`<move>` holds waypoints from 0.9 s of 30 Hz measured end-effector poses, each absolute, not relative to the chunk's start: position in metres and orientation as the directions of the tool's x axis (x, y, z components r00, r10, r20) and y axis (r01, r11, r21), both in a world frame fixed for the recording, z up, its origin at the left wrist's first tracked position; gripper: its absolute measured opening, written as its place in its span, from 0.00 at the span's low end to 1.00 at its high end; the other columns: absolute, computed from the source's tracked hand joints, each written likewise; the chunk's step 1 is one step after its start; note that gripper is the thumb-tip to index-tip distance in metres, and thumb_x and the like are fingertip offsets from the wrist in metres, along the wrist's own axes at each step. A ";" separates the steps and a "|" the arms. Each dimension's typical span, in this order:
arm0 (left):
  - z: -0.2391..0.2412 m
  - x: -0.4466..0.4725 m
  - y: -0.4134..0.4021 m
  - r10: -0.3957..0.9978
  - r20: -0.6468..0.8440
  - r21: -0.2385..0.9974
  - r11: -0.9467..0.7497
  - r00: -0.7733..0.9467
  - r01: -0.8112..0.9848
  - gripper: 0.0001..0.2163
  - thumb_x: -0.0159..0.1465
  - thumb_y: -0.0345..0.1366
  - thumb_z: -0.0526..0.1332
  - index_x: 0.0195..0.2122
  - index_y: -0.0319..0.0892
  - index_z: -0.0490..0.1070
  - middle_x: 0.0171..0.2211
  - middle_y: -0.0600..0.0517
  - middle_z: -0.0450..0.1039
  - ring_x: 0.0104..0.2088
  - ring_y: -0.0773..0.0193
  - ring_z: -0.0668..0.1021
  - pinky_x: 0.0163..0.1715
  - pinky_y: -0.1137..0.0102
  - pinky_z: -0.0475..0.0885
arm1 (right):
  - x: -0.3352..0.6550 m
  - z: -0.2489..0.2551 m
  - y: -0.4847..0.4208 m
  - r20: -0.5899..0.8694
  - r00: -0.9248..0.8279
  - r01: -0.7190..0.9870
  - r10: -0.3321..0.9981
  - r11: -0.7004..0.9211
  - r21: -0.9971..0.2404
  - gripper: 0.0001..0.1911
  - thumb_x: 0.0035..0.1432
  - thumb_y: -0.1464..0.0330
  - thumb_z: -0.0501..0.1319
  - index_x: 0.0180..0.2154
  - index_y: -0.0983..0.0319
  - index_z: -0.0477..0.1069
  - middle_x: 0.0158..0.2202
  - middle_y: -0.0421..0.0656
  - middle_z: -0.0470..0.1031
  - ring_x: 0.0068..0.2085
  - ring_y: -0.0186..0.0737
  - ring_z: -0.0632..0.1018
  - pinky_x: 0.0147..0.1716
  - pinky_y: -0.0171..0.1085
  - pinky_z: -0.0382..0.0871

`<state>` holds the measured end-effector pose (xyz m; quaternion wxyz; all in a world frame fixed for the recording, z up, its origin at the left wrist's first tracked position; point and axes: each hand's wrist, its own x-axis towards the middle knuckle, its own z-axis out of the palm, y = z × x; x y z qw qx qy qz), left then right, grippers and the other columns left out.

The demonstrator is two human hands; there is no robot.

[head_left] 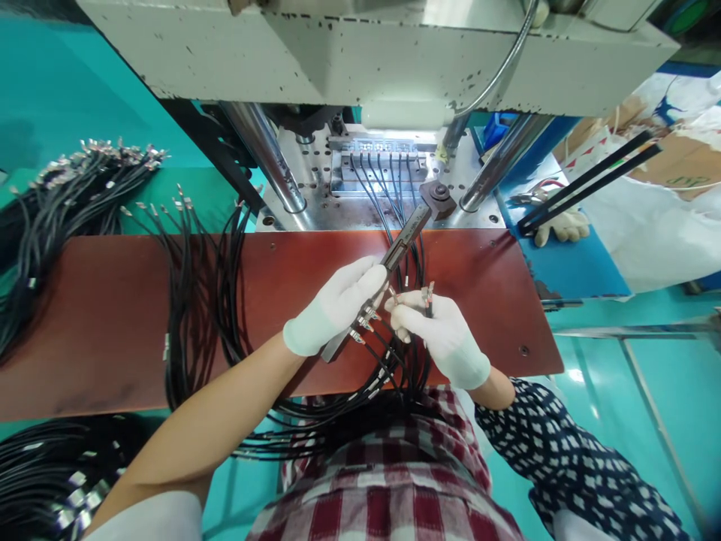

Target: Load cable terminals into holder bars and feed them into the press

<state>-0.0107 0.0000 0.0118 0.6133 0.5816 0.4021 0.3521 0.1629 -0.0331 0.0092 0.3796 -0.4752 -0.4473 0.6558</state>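
Observation:
My left hand [338, 304], in a white glove, is closed around a long dark metal bar [402, 240] that holds a row of black cable ends with metal terminals. The bar points up and right toward the press. My right hand [436, 327], also gloved, pinches one black cable with a metal terminal [429, 293] right beside the bar. Several black cables [388, 376] hang from both hands down to my lap. In the press, a metal mould [378, 167] holds several black cables laid side by side.
A reddish-brown board [113, 315] spans the front of the grey press [360, 52]. Bundles of black cables [73, 188] with terminals lie at the left and lower left. A spare glove and pliers [555, 218] lie on a blue surface at the right.

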 end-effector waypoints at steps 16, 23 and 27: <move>0.012 -0.011 0.001 0.901 -0.085 0.996 0.081 0.425 0.028 0.19 0.69 0.52 0.52 0.31 0.41 0.62 0.25 0.56 0.63 0.23 0.72 0.66 0.21 0.76 0.64 | 0.160 0.015 -0.032 -0.176 -0.092 0.119 0.980 -0.164 -0.979 0.12 0.50 0.63 0.70 0.35 0.63 0.76 0.29 0.42 0.79 0.27 0.34 0.76 0.30 0.34 0.71; 0.015 -0.010 0.002 0.892 -0.051 0.999 0.042 0.449 0.028 0.19 0.70 0.50 0.52 0.30 0.41 0.61 0.25 0.55 0.63 0.24 0.71 0.65 0.23 0.74 0.63 | 0.164 0.009 -0.026 -0.135 -0.253 0.201 0.958 -0.085 -0.976 0.10 0.62 0.64 0.60 0.30 0.62 0.71 0.19 0.35 0.71 0.21 0.30 0.70 0.26 0.32 0.65; 0.017 -0.007 -0.001 0.893 -0.058 0.996 0.021 0.445 0.088 0.17 0.70 0.49 0.50 0.30 0.42 0.59 0.26 0.56 0.61 0.25 0.70 0.65 0.25 0.73 0.62 | 0.160 0.006 -0.022 -0.190 -0.293 0.130 0.937 -0.158 -0.979 0.10 0.61 0.65 0.60 0.28 0.62 0.69 0.18 0.35 0.70 0.20 0.29 0.68 0.23 0.31 0.62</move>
